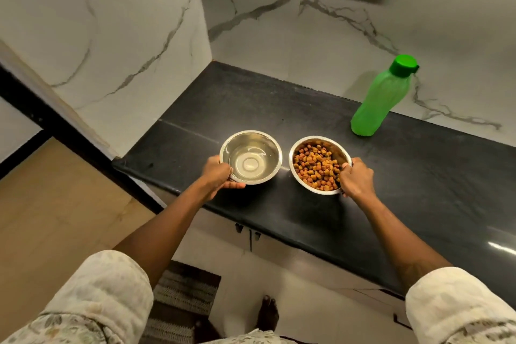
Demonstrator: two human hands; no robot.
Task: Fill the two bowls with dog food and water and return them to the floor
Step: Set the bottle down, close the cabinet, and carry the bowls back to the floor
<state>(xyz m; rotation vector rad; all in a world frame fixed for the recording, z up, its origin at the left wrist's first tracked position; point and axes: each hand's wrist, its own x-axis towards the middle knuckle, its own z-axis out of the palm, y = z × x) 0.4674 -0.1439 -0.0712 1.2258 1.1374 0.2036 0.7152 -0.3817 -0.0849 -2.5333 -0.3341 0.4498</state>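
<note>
There is only 1 view, from a camera worn on the person's head, looking forward and steeply down. It stands close over the dark desk (418, 176), near enough that both forearms stretch up from the bottom edge into the middle of the picture. The wide lens bends the marble wall (321, 45) and its corner at the top, and takes in the wooden floor (55, 218) at the left and a bare foot (267, 313) directly beneath the camera.
</note>
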